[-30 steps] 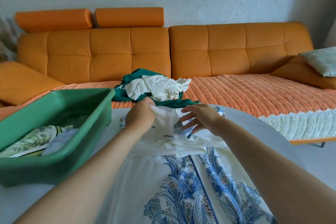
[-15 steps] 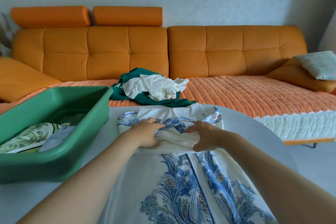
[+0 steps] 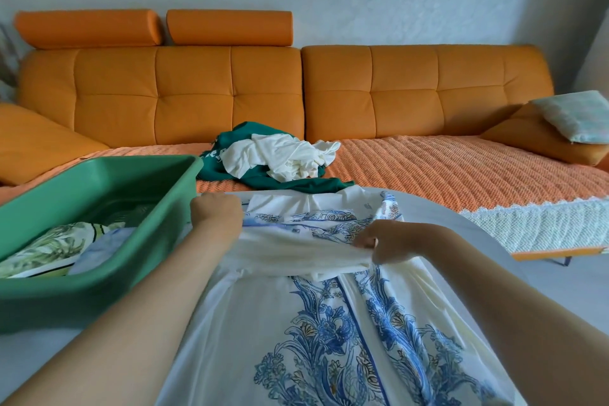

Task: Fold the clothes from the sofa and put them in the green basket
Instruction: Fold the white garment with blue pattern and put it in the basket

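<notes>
The orange sofa [image 3: 412, 89] spans the pale-walled room, and on its seat lies a crumpled pile of green and white clothes [image 3: 280, 158] (a pale pillow [image 3: 573, 115] rests at its right end). On the grey table [image 3: 560, 280] in front lies the blue-flowered white garment [image 3: 323, 333], just beside the green basket [image 3: 99, 290], which holds folded clothes [image 3: 56, 247]. The left hand [image 3: 216, 217] grips the garment's left edge, and the right hand [image 3: 392, 241] pinches a fold of it.

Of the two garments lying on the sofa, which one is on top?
The crumpled white garment is on top. The dark green garment lies under it, showing behind and in front of it on the orange sofa.
</notes>
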{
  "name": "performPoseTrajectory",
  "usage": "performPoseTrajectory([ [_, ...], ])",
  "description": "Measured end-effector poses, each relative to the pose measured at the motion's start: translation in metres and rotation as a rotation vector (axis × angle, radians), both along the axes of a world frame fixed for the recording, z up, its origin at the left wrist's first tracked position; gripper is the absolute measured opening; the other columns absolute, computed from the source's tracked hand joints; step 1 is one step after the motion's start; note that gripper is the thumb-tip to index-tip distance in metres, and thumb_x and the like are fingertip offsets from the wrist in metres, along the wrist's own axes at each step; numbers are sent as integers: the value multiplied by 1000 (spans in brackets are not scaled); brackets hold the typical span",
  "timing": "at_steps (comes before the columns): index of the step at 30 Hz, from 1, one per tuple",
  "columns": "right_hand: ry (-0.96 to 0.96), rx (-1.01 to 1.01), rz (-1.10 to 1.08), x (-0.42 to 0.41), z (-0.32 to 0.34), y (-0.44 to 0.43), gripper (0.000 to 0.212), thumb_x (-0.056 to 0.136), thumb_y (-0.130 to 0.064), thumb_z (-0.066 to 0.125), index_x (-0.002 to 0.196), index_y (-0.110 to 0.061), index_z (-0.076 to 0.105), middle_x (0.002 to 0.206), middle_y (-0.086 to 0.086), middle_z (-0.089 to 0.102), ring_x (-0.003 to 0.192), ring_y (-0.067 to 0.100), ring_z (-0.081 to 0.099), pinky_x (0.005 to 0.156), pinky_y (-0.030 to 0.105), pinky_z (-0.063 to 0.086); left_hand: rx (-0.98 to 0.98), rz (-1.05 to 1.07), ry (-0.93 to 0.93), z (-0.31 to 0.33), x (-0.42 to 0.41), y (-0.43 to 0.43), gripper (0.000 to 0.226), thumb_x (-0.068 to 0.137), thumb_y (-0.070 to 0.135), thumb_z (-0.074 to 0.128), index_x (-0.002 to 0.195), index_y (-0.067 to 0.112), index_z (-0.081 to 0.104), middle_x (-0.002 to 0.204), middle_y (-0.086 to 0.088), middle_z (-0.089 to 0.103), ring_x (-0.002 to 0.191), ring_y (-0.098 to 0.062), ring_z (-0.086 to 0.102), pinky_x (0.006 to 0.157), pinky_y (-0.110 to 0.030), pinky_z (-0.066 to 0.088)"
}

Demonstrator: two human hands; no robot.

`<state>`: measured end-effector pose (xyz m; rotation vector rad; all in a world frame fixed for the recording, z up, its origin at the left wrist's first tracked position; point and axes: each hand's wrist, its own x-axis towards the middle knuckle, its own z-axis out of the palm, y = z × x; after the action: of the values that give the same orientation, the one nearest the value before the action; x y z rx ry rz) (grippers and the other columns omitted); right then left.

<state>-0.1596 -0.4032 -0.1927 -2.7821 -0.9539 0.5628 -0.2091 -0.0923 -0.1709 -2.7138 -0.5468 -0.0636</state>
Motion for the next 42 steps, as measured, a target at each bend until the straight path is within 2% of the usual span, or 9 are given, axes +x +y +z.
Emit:
performPoseTrajectory([
  [3,157,257,-85,4,-6,-5,25,98,-22,52,106,-31,74,91,-5,66,58,1,51,60,20,44,35,-75,131,-10,4,-13,36,94,19,45,127,21,59,135,-4,57,123,-25,51,100,-36,35],
  [7,-306,270,-369,26,-14,-9,46,94,-4,43,111,-38,68,122,-12,53,91,13,55,68,26,40,-283,-344,46,-14,11,-42,36,91,11,46,123,21,59,126,-5,61,110,-28,57,90,-37,45],
  [11,-364,84,-295,38,-23,-16,73,85,11,38,133,-41,58,149,-14,40,125,19,52,79,31,50,-684,-511,114,-35,16,-63,32,97,39,52,128,33,57,136,3,50,118,-20,51,98,-38,44],
  [15,-460,60,-333,56,-27,-15,32,100,-11,47,115,-28,69,120,0,64,97,23,61,75,33,53,-706,-616,88,-44,25,-61,38,79,72,62,106,45,66,119,17,48,109,-8,50,94,-33,43],
  [23,-464,232,-485,78,-36,-11,43,91,1,52,125,-23,63,123,5,52,102,28,57,75,36,50,-826,-436,43,-54,47,-45,25,91,52,61,108,34,56,111,8,57,96,-9,57,80,-30,45],
  [30,-581,171,-332,65,-48,6,69,89,-8,44,153,-28,29,157,6,27,141,29,31,118,46,24,-618,-267,-224,-38,54,-32,26,96,8,53,70,15,53,84,-12,63,76,-30,58,57,-30,36],
  [34,-453,23,-278,55,-57,11,66,100,-23,35,159,-24,5,167,6,7,153,28,8,124,48,12,-330,-89,-28,-35,45,-27,26,90,-3,50,112,6,59,104,-11,63,97,-31,61,72,-35,45],
  [37,-430,-134,-389,52,-56,11,67,102,-23,30,159,-21,-4,167,9,-3,154,28,1,123,52,11,-315,-420,-150,-38,45,-33,46,91,0,51,133,16,51,129,-8,54,118,-28,50,94,-39,45],
  [42,-518,-364,-418,47,-42,12,81,97,-21,47,158,-10,-6,165,18,-5,153,35,1,122,55,9,-653,-632,192,-50,37,-65,59,97,62,43,151,42,33,161,5,28,149,-21,20,119,-48,23],
])
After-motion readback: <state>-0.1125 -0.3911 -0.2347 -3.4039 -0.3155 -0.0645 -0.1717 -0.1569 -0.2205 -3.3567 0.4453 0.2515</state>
